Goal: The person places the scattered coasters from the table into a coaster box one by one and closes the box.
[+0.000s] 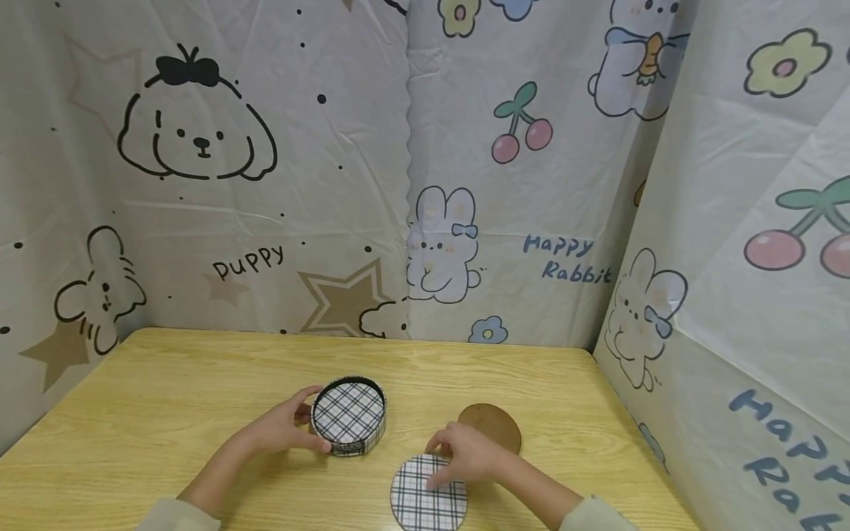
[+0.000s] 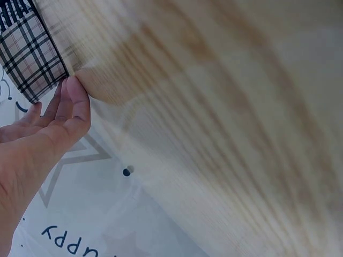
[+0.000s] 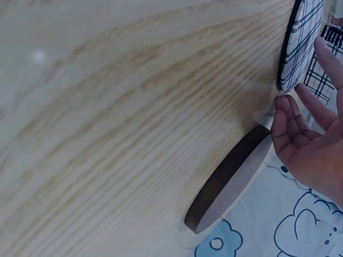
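On the table, my left hand [image 1: 287, 428] holds a round, plaid-covered coaster holder [image 1: 349, 414] by its left side, thumb at the front and fingers behind. Only the lower side of this holder [image 2: 33, 56] shows in the left wrist view, at the top left corner. A flat plaid coaster [image 1: 425, 503] lies nearer to me. Over its upper right edge hovers my right hand [image 1: 468, 456], its thumb above the plaid face; whether a fingertip touches it I cannot tell. Just behind the right hand lies a plain brown round coaster [image 1: 494, 426], partly hidden by it.
The light wood-grain table [image 1: 219, 361] reaches back to a hanging printed cloth [image 1: 345, 177] with cartoon animals. Another cloth panel [image 1: 764, 324] rises along the right side.
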### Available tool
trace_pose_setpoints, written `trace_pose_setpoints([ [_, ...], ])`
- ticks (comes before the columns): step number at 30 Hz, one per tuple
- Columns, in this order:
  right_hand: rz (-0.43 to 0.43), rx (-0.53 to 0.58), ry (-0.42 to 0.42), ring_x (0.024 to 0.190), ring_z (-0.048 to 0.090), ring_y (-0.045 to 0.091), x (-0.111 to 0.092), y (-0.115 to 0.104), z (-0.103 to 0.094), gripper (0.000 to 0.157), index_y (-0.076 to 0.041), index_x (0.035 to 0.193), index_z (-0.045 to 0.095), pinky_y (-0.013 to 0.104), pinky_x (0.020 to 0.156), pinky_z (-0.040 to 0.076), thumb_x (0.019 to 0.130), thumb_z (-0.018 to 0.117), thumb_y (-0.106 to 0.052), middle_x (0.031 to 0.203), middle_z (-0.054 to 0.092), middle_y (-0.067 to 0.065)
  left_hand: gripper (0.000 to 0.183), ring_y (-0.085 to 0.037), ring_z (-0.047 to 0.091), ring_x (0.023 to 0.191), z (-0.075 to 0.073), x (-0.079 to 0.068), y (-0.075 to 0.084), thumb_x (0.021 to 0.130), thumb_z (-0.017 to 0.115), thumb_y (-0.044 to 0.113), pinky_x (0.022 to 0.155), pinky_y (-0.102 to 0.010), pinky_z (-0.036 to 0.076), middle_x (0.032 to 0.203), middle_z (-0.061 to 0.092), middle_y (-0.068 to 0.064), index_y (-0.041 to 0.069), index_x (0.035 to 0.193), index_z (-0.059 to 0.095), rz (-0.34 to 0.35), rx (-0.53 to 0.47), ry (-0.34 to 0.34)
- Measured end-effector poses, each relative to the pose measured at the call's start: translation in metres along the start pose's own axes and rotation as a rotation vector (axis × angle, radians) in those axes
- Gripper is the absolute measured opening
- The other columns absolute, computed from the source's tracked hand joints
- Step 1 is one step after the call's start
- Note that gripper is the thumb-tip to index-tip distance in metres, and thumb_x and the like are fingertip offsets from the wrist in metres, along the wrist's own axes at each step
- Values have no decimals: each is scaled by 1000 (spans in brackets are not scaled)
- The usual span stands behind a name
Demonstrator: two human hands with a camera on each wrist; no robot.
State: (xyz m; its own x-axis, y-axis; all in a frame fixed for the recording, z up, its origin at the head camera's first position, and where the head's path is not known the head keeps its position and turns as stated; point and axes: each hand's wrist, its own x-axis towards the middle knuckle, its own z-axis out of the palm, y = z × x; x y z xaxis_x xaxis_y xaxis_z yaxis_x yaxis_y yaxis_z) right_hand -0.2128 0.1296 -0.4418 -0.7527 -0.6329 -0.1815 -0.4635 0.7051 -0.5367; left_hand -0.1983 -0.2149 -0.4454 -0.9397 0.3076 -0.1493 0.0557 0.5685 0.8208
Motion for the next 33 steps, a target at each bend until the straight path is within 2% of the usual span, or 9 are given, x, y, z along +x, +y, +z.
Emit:
trace_pose_setpoints([
  [5, 1, -22, -5, 81, 53, 4, -2, -1, 2, 54, -11, 107, 67, 19, 70, 48, 66, 82, -43, 89, 58, -6, 104, -46, 45, 123, 0, 0, 0, 70, 82, 33, 102, -58, 38, 129, 50, -24, 3, 147, 19, 1, 4, 0],
  [12, 35, 3, -19, 81, 49, 5, -4, -4, 4, 52, -12, 106, 65, 20, 70, 47, 66, 84, -38, 91, 53, -5, 104, -47, 44, 123, -1, 0, 0, 70, 82, 33, 102, -56, 38, 129, 49, -25, 2, 147, 18, -1, -5, -3],
  [22, 78, 31, -19, 81, 46, 6, -6, -9, 2, 47, -10, 95, 61, 20, 69, 46, 62, 87, -30, 92, 51, -4, 104, -48, 42, 124, 1, -1, 0, 70, 82, 31, 103, -58, 36, 130, 48, -26, 3, 147, 18, -3, -23, -12],
  [26, 85, 114, -33, 78, 50, 8, -7, -9, 0, 48, -8, 95, 56, 20, 67, 47, 62, 87, -22, 89, 54, -2, 103, -48, 42, 124, 1, -1, 0, 71, 82, 31, 103, -58, 37, 130, 48, -25, 3, 147, 18, -4, -22, -12],
  [33, 124, 324, -65, 79, 50, 16, -9, -4, -6, 43, -8, 98, 51, 25, 63, 43, 68, 83, -10, 87, 55, 5, 104, -47, 43, 124, 1, 0, 0, 70, 82, 31, 103, -58, 37, 129, 49, -24, 4, 147, 18, 0, -23, -5],
])
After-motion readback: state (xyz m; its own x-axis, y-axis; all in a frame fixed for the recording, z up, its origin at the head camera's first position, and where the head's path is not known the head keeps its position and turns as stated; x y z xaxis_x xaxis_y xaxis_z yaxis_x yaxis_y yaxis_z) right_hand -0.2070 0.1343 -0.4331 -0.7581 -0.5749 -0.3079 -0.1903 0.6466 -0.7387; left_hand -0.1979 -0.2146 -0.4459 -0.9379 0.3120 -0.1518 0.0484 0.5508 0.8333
